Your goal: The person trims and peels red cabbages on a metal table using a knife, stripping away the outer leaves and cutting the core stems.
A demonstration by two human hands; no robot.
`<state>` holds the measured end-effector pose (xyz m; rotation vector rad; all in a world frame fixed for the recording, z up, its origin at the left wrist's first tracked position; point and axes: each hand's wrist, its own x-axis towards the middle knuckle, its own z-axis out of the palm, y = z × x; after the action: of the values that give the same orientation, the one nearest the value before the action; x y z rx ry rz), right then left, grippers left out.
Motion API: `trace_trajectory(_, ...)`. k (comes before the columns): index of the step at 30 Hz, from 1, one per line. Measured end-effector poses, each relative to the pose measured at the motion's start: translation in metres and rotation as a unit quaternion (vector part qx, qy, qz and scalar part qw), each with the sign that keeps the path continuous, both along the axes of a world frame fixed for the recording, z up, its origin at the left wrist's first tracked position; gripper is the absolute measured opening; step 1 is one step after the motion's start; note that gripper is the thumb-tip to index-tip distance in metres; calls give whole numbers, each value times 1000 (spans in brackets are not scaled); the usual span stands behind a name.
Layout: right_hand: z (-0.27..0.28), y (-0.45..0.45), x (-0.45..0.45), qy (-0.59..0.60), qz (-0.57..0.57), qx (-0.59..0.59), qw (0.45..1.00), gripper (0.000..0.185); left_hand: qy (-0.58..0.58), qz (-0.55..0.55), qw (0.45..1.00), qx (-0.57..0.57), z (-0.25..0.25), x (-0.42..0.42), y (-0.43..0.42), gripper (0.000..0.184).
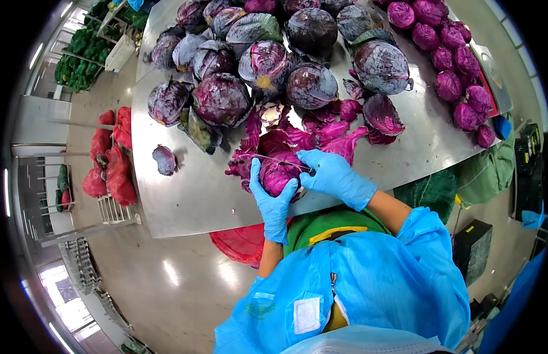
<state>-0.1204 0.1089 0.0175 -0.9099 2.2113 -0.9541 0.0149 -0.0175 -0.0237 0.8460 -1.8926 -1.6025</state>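
Note:
At the near edge of the steel table (185,197), my left hand (273,203), in a blue glove, holds a bright purple cabbage (279,174) from its left and near side. My right hand (336,180), also gloved, is closed at the cabbage's right side; a thin dark thing shows at its fingertips, too small to name. Loose purple leaves (345,144) lie around and beyond the cabbage. A pale cut stump (270,114) shows among them.
Dark untrimmed cabbages (221,100) are heaped across the table's far side. Bright purple cabbages (448,87) are piled at the right. A leaf piece (164,160) lies at the left. Red sacks (117,174) stand beyond the left edge; a black crate (472,251) is at the right.

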Motion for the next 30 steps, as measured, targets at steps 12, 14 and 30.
trace_trajectory(12,-14,14,-18,-72,-94,-119,986,67,-9,1,989,-150,-2,-2,16,108)
trace_trajectory(14,-18,8,-29,-110,-21,-90,990,66,-36,-22,978,-206,3,-3,19,109)
trace_trajectory(30,-16,20,-48,159,202,-12,966,54,-76,-123,955,-258,16,-14,9,110)
